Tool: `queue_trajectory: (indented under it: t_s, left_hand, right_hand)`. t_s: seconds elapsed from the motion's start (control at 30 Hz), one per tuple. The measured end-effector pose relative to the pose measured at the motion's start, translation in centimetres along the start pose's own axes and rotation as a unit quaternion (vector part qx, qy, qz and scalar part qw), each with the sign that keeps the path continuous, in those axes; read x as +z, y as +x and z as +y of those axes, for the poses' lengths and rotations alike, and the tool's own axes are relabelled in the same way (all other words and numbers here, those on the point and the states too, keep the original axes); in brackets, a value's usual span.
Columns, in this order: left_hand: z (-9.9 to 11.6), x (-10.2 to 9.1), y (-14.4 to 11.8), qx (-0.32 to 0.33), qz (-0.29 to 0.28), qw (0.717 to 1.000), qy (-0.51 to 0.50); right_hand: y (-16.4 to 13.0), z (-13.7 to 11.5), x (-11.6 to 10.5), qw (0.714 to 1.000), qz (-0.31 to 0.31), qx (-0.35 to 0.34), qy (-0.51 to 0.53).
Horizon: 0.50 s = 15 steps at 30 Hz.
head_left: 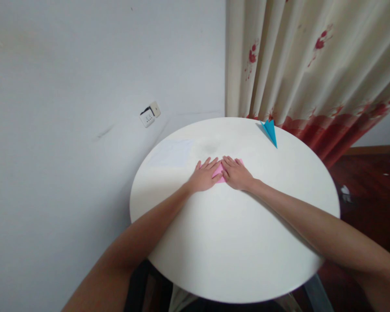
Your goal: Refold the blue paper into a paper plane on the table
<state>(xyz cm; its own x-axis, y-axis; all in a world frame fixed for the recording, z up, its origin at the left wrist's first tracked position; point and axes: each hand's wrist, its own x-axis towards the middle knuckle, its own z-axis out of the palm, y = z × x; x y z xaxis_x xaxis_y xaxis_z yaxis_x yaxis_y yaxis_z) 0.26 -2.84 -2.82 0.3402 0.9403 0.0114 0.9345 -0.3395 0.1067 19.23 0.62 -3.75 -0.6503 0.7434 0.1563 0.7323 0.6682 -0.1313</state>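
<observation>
A piece of pink paper [219, 172] lies on the round white table [234, 242], mostly covered by my two hands. My left hand [204, 175] rests flat on its left part, fingers stretched out and a little apart. On its right part lies my right hand [235, 173], also flat with the fingers extended. The thumbs and fingertips of both hands come close together over the paper's middle. Only the pink between the hands and a bit at the upper right edge shows; any folds under the palms are hidden.
A blue paper plane [270, 131] lies near the table's far right edge. At the far left is a white sheet of paper [171, 153]. A wall with a socket [147, 117] borders the left side, and a flowered curtain [299, 65] hangs behind the table.
</observation>
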Motion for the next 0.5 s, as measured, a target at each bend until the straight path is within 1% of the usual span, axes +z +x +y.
queue_trajectory:
  t_s: [0.37, 0.5]
  left_hand:
    - [0.06, -0.08, -0.04, 0.0, -0.001, 1.0, -0.003]
    - [-0.03, 0.01, 0.0, 0.002, 0.0, 1.0, -0.002]
  right_hand:
    - [0.0, -0.05, -0.25, 1.0, -0.008, 0.001, -0.001]
    - [-0.07, -0.13, -0.42, 1.0, -0.002, 0.0, 0.004]
